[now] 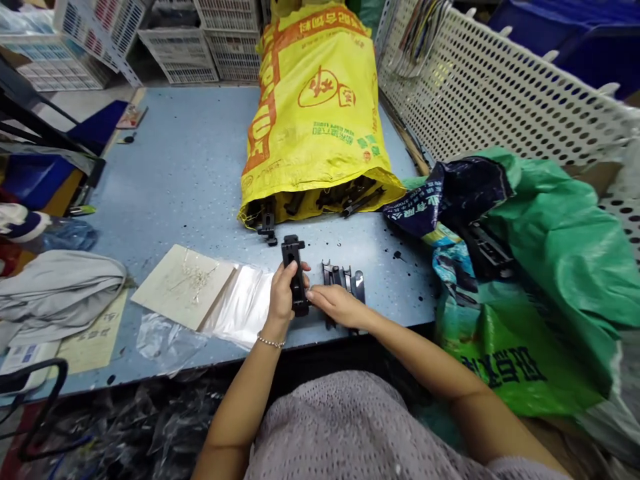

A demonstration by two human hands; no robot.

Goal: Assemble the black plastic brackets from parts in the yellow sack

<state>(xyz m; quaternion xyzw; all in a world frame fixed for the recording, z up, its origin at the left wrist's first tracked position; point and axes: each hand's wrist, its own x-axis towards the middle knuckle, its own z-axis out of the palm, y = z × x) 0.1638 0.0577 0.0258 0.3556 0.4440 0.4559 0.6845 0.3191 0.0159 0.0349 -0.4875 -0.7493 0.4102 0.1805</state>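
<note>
My left hand [285, 290] is wrapped round a long black plastic part [293, 267], held upright above the front of the blue table [190, 167]. My right hand [336, 303] has its fingertips pinched at the lower right side of that same part; whether a small piece sits between them is hidden. Just beyond my right hand lie several black plastic pieces [359, 285] in a row. Left of my left hand are clear plastic bags [245, 300] and a beige card [180, 283] with thin, pale, tangled bits on it.
A large yellow sack [325, 113] lies with its mouth towards me, black parts [267, 227] spilling out. At right, a green sack [550, 227] holds more black parts, beside a white perforated crate [500, 87]. Grey cloth [60, 287] lies at left.
</note>
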